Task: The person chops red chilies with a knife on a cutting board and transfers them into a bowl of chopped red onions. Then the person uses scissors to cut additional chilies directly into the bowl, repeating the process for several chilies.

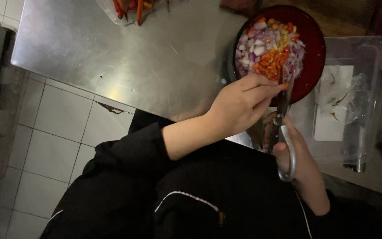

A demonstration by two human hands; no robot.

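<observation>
Red bowl (312, 42) of chopped onion and chilli on steel counter (111, 53). Left hand (239, 106) pinches orange chilli piece (283, 86) at the bowl's near rim. Right hand (299, 161) grips scissors (284, 128), blades partly parted beside the chilli

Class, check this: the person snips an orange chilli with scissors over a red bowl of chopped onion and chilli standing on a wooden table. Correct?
Not quite. The head view shows the red bowl on a stainless steel table, not wood. The left hand holds the chilli; the right hand works the scissors.
</observation>
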